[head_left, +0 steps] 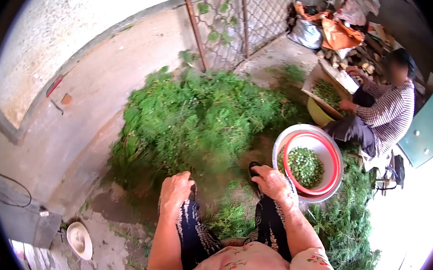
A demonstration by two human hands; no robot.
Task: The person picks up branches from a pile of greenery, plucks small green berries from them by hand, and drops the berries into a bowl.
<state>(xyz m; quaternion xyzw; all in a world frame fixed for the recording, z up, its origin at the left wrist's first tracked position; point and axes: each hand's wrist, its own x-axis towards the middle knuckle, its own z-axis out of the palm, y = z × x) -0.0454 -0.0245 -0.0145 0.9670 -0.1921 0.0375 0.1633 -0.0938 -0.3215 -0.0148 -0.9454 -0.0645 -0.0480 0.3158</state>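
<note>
My left hand [175, 188] is above my left knee with its fingers curled. My right hand [272, 183] is also closed, fingertips pressed together, beside the basins. Whatever either hand holds is too blurred to make out; a hazy green patch lies between and beyond them. In front is a wide heap of leafy green branches [197, 116]. To the right, a red-rimmed basin [336, 168] sits inside a larger metal basin [277, 145]. Small green berry-like pieces [304, 166] fill part of it.
Another person [389, 109] sits at the right, hands at a box [313, 76] of green pieces above a yellow basin [318, 114]. More greenery [343, 219] lies at right. A straw hat [79, 240] is lower left. Behind are wire fencing [270, 18] and stacked firewood [365, 57].
</note>
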